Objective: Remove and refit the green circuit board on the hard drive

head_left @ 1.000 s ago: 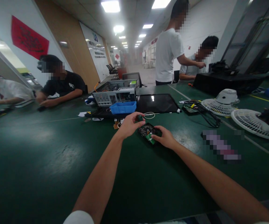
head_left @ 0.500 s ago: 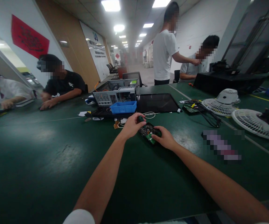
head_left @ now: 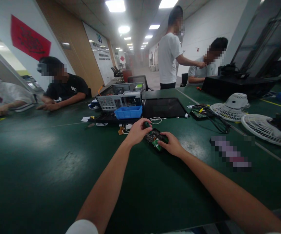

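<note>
My left hand (head_left: 138,130) is closed around the dark green handle of a screwdriver (head_left: 146,124), its lower end pointing down at a small black device. That device (head_left: 154,138) lies on the green table, its casing off, showing a green circuit board (head_left: 157,145) and dark inner parts. My right hand (head_left: 171,145) grips the device's right side, with the thumb on top by the board. The screwdriver's tip is too small to make out.
Beyond my hands stand a blue bin (head_left: 128,112), an opened computer case (head_left: 119,97) and a flat black screen (head_left: 164,108). White fan parts (head_left: 230,107) and a black cable (head_left: 219,125) lie to the right, near a blurred-out object (head_left: 231,153). Several people are around the table.
My hands, the screwdriver and the device look nearly unchanged. The standing person has shifted slightly left, and the seated person in black has moved their hands.
</note>
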Demonstrator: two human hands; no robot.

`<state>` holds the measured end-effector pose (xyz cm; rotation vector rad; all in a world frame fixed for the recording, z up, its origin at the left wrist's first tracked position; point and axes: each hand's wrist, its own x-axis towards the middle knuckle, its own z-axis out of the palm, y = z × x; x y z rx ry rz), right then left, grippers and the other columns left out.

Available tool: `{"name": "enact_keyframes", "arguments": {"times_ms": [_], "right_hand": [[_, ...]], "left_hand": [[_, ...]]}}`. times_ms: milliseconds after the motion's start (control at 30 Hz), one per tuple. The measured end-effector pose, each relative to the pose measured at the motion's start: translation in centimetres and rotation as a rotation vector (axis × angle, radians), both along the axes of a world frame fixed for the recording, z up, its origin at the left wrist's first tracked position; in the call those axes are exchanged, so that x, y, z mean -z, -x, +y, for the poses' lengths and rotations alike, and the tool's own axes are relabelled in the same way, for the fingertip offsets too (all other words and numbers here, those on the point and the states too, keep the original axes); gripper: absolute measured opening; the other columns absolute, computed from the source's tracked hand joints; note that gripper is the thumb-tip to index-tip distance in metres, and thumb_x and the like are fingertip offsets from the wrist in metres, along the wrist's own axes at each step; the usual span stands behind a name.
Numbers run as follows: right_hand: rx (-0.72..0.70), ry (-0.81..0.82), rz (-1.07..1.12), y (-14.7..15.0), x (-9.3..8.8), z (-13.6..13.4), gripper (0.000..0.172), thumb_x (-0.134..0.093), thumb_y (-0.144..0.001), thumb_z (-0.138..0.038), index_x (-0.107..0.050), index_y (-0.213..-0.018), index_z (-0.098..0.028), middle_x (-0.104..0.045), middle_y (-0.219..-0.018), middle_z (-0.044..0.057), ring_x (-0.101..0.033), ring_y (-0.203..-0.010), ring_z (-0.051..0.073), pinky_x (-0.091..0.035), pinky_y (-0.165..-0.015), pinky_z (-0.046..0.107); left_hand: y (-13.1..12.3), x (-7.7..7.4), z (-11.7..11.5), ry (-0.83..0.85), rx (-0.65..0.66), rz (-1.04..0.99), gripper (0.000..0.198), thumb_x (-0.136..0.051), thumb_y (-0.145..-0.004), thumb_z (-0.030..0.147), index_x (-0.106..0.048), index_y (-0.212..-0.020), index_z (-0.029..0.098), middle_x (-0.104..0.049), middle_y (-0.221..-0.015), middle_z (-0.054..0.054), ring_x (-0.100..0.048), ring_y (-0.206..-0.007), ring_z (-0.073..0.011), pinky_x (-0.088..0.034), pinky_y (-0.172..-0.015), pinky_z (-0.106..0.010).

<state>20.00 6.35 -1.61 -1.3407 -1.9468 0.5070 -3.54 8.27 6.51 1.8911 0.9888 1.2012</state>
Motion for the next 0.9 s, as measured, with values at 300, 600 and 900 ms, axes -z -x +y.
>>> {"name": "enact_keyframes", "arguments": {"times_ms": [300, 600, 900], "right_hand": [[-0.009, 0.012, 0.013, 0.1, -0.2, 0.0, 0.049, -0.072, -0.085, -0.042, -0.060, -0.127, -0.022, -0.065, -0.127, 0.011, -0.063, -0.112, 0.027, -0.050, -0.096, 0.042], [-0.005, 0.008, 0.015, 0.2, -0.4, -0.1, 0.048, -0.073, -0.084, -0.041, -0.061, -0.126, -0.022, -0.065, -0.126, 0.011, -0.062, -0.115, 0.027, -0.049, -0.098, 0.042], [-0.024, -0.009, 0.010, 0.0, -0.1, 0.1, 0.048, -0.072, -0.085, -0.041, -0.060, -0.126, -0.021, -0.065, -0.126, 0.011, -0.062, -0.116, 0.027, -0.049, -0.100, 0.043]], "left_hand": [[0.1, 0.0, 0.0, 0.003, 0.015, -0.012, 0.035, -0.075, -0.082, 0.022, -0.064, -0.115, 0.020, -0.072, -0.106, -0.007, -0.068, -0.092, -0.0201, -0.054, -0.085, -0.037], [0.0, 0.0, 0.0, 0.020, 0.047, -0.012, 0.034, -0.072, -0.083, 0.020, -0.064, -0.116, 0.020, -0.071, -0.107, -0.007, -0.068, -0.095, -0.0203, -0.054, -0.086, -0.037], [-1.0, -0.6, -1.0, 0.009, 0.051, 0.062, 0.027, -0.062, -0.085, 0.013, -0.062, -0.111, 0.022, -0.069, -0.103, -0.004, -0.065, -0.093, -0.0186, -0.051, -0.083, -0.032]]}}
